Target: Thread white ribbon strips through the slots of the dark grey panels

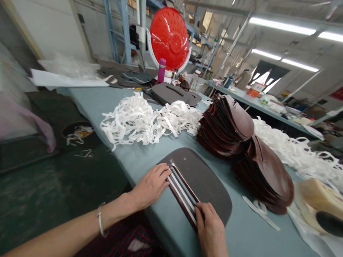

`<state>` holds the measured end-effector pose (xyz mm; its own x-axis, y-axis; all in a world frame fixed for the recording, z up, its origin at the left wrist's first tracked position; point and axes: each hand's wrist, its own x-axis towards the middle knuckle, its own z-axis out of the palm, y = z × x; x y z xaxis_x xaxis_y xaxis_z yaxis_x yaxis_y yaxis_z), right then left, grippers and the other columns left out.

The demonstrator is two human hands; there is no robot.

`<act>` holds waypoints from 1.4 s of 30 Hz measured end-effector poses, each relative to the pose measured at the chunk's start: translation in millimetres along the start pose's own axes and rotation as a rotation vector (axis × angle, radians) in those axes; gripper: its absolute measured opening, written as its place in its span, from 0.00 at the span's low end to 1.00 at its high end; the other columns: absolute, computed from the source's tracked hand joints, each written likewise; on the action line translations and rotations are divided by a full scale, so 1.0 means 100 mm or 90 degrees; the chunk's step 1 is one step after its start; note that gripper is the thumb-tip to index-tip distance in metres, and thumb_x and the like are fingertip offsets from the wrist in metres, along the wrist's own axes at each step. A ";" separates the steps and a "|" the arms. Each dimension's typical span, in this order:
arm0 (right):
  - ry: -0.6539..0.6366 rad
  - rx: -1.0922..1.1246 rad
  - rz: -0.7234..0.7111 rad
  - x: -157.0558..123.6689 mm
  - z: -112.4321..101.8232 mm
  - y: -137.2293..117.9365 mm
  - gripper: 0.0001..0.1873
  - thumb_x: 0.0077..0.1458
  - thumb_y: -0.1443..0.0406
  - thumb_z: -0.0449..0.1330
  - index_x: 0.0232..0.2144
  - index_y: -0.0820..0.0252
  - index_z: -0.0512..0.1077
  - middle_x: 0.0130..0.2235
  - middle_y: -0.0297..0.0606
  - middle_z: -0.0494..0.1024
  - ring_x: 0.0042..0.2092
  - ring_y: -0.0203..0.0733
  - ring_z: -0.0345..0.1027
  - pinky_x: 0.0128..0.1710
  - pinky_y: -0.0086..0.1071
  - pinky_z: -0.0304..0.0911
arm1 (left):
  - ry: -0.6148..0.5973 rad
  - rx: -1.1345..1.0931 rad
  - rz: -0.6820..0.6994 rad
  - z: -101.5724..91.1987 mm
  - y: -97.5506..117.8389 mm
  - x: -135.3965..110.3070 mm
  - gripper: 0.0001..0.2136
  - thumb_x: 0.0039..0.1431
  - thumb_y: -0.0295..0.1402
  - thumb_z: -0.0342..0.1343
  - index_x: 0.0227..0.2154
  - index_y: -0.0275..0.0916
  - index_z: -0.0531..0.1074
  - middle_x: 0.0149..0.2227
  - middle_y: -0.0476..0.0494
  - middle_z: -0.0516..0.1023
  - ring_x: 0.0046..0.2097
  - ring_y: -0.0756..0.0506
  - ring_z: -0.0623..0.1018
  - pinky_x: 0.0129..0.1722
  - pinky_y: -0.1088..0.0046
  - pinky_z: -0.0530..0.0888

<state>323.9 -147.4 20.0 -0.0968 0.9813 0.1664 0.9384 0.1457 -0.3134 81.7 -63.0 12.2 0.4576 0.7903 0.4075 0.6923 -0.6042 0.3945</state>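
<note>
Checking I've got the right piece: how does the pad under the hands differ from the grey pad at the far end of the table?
The near pad has dark and white strips across it, under the left hand and right hand; the far pad has no strips and shows a long slot. The far pad lies beyond the white strip heap; the near pad lies nearer the person. Both are flat, dark grey and round-cornered.

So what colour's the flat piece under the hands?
The flat piece is dark grey; the head view shows it best.
</note>
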 end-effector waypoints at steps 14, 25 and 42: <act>-0.084 -0.129 0.004 0.19 -0.10 0.00 0.10 0.58 0.66 0.48 0.27 0.55 0.66 0.31 0.34 0.72 0.28 0.36 0.70 0.27 0.26 0.59 | 0.033 -0.060 -0.057 -0.02 0.01 -0.05 0.15 0.60 0.30 0.52 0.50 0.39 0.65 0.53 0.36 0.69 0.57 0.41 0.68 0.58 0.56 0.69; -0.066 -0.034 0.070 0.36 -0.01 -0.19 0.14 0.61 0.62 0.50 0.27 0.56 0.71 0.30 0.37 0.76 0.33 0.42 0.71 0.34 0.30 0.62 | 0.014 -0.047 -0.063 0.01 0.01 -0.06 0.16 0.60 0.29 0.51 0.51 0.39 0.63 0.55 0.36 0.66 0.59 0.40 0.66 0.59 0.55 0.66; 0.044 -0.185 -0.131 0.78 0.40 -0.90 0.12 0.56 0.76 0.51 0.38 0.63 0.73 0.37 0.44 0.73 0.39 0.49 0.63 0.37 0.39 0.61 | -0.015 -0.007 -0.033 -0.01 0.02 0.00 0.14 0.62 0.28 0.47 0.51 0.38 0.64 0.51 0.38 0.68 0.55 0.41 0.67 0.56 0.58 0.68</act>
<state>218.2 -79.4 23.7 -0.2797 0.9228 0.2649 0.9578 0.2871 0.0110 82.6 -64.9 13.8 0.4344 0.8225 0.3671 0.7092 -0.5636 0.4236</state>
